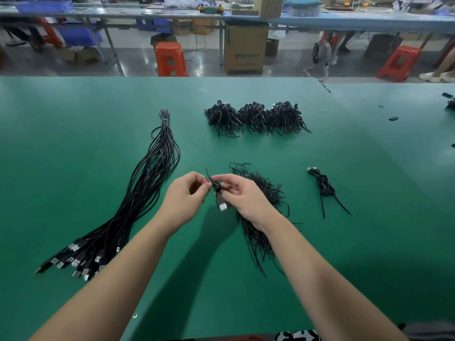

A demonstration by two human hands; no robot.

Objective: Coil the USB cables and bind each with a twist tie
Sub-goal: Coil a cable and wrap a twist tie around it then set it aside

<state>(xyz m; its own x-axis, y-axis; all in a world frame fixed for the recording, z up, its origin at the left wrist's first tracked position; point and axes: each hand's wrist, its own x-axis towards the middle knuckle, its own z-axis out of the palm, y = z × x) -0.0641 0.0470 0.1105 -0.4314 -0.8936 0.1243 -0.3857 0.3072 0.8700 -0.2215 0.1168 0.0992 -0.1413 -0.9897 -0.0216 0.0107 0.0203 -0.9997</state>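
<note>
Both hands are raised just above the green table (73, 143), near its middle, working on one coiled cable (217, 187). The left hand (183, 195) pinches the coil from the left with thumb and fingertips curled in; the right hand (242, 195) grips it from the right, fingers curled round the small black bundle. A thin black twist tie (207, 173) stands up from the top of the coil, between the two thumbs. The cable's silver USB plug (222, 206) hangs below the coil, just under the right hand's fingers. Whether the tie is already twisted closed cannot be determined. To the left lies a long bundle of uncoiled cables (145, 193), bound at its far end, plugs fanned out at the near end. Directly beneath and behind the right hand sits a loose heap of twist ties (261, 232). To the right, well apart from the hands, lies one finished coiled cable (325, 188) with its ends trailing toward the near side. At the far side of the table, a row of finished coils (256, 118) lies in three adjoining clumps. Beyond the table edge are orange stools (170, 59) and a cardboard box (245, 49) on the floor.
</note>
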